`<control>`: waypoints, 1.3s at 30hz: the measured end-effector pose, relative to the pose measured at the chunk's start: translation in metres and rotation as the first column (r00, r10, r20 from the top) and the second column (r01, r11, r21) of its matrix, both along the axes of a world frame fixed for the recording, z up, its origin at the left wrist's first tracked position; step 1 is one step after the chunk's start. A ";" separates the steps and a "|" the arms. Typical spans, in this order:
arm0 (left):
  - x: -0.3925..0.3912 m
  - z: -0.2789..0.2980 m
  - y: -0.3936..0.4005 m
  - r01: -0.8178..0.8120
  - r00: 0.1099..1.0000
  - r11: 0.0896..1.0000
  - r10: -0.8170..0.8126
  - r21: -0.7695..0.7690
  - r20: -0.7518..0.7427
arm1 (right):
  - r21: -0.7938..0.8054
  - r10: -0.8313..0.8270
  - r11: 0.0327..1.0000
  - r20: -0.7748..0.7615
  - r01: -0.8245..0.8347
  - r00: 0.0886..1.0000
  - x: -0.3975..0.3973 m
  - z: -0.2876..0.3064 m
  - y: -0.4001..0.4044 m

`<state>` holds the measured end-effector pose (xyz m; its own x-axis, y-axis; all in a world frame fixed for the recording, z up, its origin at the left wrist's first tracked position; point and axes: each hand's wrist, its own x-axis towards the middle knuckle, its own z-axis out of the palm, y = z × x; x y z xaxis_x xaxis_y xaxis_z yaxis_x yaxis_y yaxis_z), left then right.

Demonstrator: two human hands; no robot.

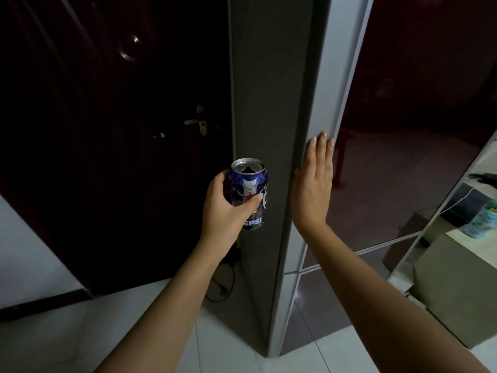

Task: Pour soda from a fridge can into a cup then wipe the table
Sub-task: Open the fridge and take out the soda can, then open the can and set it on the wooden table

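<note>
The can (pixel 248 193) looks already opened at the top, so my first worry is a spill: if my left hand (pixel 227 204) tips it while I turn away from the fridge (pixel 271 130), soda will slop out before I ever reach a cup, and no cup or table shows from here. The second worry is the fridge door (pixel 326 76); pushed too softly it may not seal, too hard and the jolt could shake the can. My left hand wraps the can around its lower half, thumb across the front of the label and fingers behind, holding it upright, in front of the grey side of the fridge and level with my other hand. My right hand (pixel 313 184) is flat and fully open, fingers straight and together, palm pressed against the door's edge, holding nothing. Both forearms reach forward, the left angled in from lower left, the right from lower right. A dark room door (pixel 107 117) stands to the left, a cord (pixel 223 285) on the floor below.
</note>
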<state>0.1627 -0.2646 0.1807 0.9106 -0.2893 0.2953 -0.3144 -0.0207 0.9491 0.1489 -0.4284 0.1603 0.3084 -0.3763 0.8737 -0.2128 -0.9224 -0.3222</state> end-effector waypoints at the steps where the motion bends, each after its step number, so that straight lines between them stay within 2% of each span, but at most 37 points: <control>1: -0.001 0.000 0.001 0.004 1.000 1.000 -0.004 0.002 0.002 | 0.012 0.013 1.000 -0.014 -0.013 1.000 -0.002 0.001 0.000; 7: -0.010 0.000 0.009 0.067 0.998 0.998 -0.067 0.009 0.008 | 0.127 0.195 0.975 -0.100 -0.182 0.976 -0.030 0.011 0.008; 10: -0.019 0.000 0.014 0.120 0.993 0.993 -0.120 0.007 0.006 | 0.344 0.285 0.909 -0.101 -0.235 0.953 -0.056 0.006 0.020; 12: -0.026 -0.001 0.017 0.157 0.988 0.987 -0.157 0.016 0.009 | 0.620 0.365 0.734 -0.019 -0.276 0.931 -0.073 0.000 0.031; 15: -0.039 -0.006 0.022 0.220 0.975 0.975 -0.220 0.027 0.027 | 0.889 0.454 0.346 0.121 -0.300 0.883 -0.100 -0.009 0.051; 17: -0.051 -0.013 0.025 0.270 0.962 0.962 -0.272 0.048 0.033 | 0.964 0.518 0.113 0.150 -0.242 0.842 -0.122 -0.016 0.064; 18: -0.057 -0.017 0.027 0.295 0.954 0.954 -0.297 0.059 0.030 | 0.977 0.539 0.028 0.163 -0.211 0.826 -0.133 -0.020 0.070; 21: -0.077 -0.032 0.031 0.371 0.928 0.926 -0.372 0.074 0.004 | 0.971 0.515 -0.140 0.237 -0.192 0.824 -0.167 -0.037 0.084; 25: -0.109 -0.048 0.032 0.504 0.864 0.860 -0.503 0.081 -0.041 | 0.955 0.416 -0.211 0.281 -0.209 0.865 -0.214 -0.055 0.094; 29: -0.144 -0.067 0.027 0.632 0.774 0.760 -0.628 0.150 -0.079 | 0.938 0.272 -0.264 0.296 -0.224 0.916 -0.267 -0.070 0.103; 34: -0.199 -0.083 0.015 0.774 0.628 0.599 -0.768 0.206 -0.127 | 0.912 0.077 -0.308 0.309 -0.272 0.948 -0.340 -0.088 0.110; 39: -0.263 -0.100 0.006 0.877 0.456 0.414 -0.876 0.244 -0.155 | 0.884 -0.144 -0.310 0.319 -0.349 0.937 -0.422 -0.102 0.131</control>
